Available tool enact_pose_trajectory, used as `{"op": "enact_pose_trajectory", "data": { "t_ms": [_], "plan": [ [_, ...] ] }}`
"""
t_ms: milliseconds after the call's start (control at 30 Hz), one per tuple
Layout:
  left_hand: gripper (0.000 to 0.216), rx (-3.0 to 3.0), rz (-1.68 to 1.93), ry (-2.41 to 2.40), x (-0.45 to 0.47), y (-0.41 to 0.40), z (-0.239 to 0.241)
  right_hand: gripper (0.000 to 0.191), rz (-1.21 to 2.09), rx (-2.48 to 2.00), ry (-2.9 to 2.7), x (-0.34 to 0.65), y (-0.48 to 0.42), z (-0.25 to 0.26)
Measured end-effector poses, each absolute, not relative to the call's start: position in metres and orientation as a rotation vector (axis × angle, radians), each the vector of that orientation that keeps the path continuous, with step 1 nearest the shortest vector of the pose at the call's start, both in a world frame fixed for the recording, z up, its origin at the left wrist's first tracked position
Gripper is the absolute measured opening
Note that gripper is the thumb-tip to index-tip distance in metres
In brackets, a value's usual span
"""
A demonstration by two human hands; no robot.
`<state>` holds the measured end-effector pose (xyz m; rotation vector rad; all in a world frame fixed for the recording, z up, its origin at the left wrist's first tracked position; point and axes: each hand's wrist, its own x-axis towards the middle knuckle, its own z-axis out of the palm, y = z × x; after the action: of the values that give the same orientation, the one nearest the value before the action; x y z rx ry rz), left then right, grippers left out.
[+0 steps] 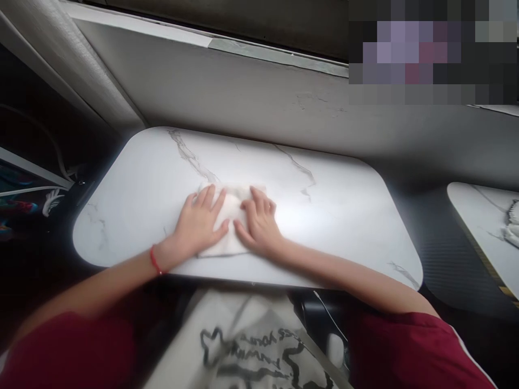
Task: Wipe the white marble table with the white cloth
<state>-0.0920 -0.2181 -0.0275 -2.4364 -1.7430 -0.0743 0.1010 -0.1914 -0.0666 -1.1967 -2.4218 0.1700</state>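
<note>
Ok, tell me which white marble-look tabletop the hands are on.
The white marble-look tabletop straight ahead: left hand and right hand lie flat on a white cloth; the far-right tabletop is untouched.

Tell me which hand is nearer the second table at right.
Right. The right hand presses the cloth on the side toward that table; the left hand lies farther away.

Both forearms reach forward from the lower corners and converge toward the middle, bare below the upper arm. The bare left hand [200,219] lies palm down and flat, its fingers [211,195] stretched forward and slightly spread, the thumb angled inward. The bare right hand [259,224] rests palm down just beside it, its fingers [259,200] a little bent at the knuckles. The two thumb tips point at each other, close together. Both wrists sit low and straight.
</note>
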Motion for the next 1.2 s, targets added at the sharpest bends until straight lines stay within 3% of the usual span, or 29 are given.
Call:
{"op": "enact_pose_trajectory", "data": {
  "t_ms": [400, 667, 933, 1200],
  "plan": [
    [0.067, -2.333, -0.083, -1.968, -0.144, -0.114, -0.024, 0.040, 0.114, -1.405, -2.460, 0.011, -0.083, -0.048],
    [0.066, -2.358, -0.276, -1.949, -0.168, -0.052, -0.038, 0.043, 0.040, -1.479, -2.453, -0.014, -0.029, -0.044],
    [0.065, -2.353, -0.350, -1.995, -0.179, -0.035, -0.041, 0.060, 0.000, -1.456, -2.371, -0.024, -0.005, -0.069],
    [0.065, -2.352, -0.358, -2.007, -0.180, -0.036, -0.040, 0.054, 0.048, -1.428, -2.378, -0.022, -0.003, -0.068]
  ]
}}
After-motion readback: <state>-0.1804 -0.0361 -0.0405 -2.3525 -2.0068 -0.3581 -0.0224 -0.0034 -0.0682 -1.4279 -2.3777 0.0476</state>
